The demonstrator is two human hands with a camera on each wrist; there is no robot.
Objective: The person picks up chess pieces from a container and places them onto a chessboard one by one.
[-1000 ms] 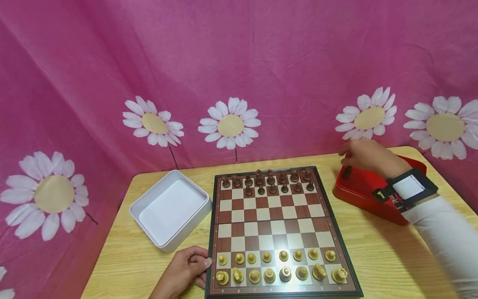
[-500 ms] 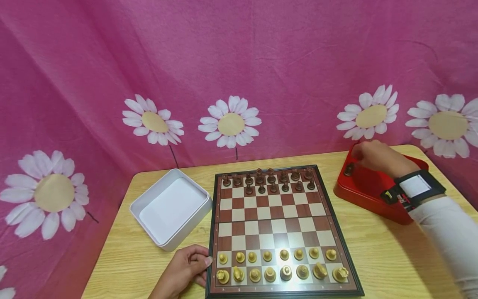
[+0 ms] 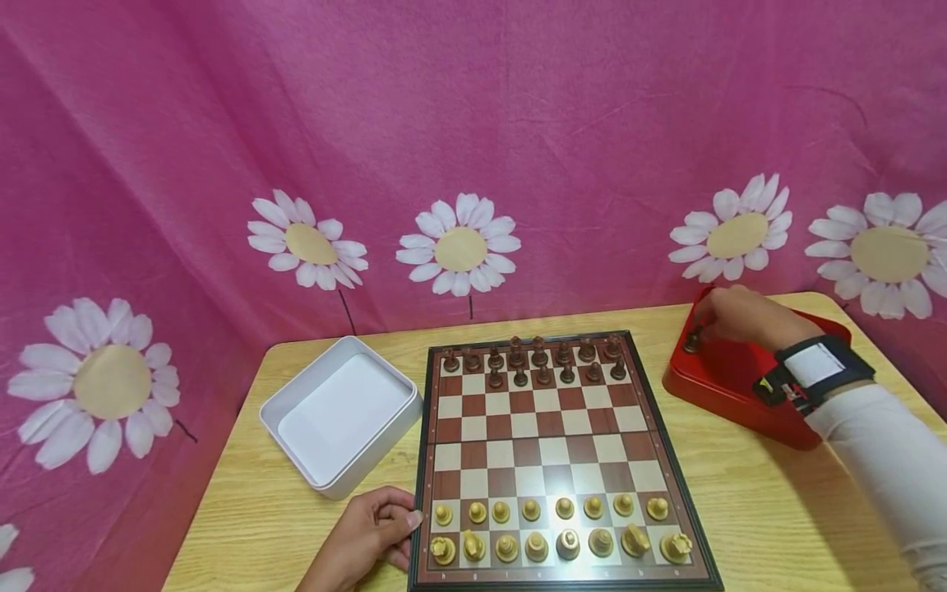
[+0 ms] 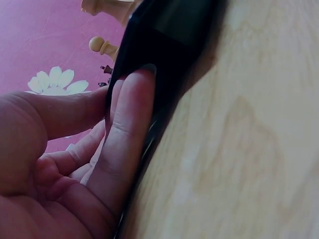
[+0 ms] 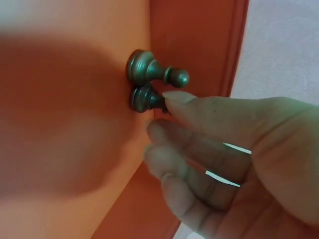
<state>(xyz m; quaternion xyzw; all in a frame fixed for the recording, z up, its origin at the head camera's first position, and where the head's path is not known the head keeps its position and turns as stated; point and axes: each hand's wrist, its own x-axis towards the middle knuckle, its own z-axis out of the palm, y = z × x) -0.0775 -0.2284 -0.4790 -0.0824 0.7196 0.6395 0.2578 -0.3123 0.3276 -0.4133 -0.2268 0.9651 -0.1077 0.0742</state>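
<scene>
My left hand (image 3: 370, 530) grips the near left edge of the chessboard (image 3: 527, 451), thumb on top; the left wrist view shows the fingers against the black side (image 4: 169, 45). My right hand (image 3: 743, 316) is inside the red box (image 3: 732, 411) at the right. In the right wrist view, thumb and fingers pinch the head of a dark pawn (image 5: 143, 98). Another dark pawn (image 5: 142, 67) stands right beside it on the box floor. Dark chess pieces (image 3: 515, 353) line the board's far side, light pieces (image 3: 536, 545) its near side.
A white box (image 3: 370, 456) with a bare floor stands left of the board. The wooden table (image 3: 222, 526) carries everything. A pink flowered cloth (image 3: 577, 164) hangs behind the table's back edge.
My right hand has come down from above the red box's back left corner into the box, at the dark pawns. My left hand has stayed on the board's edge.
</scene>
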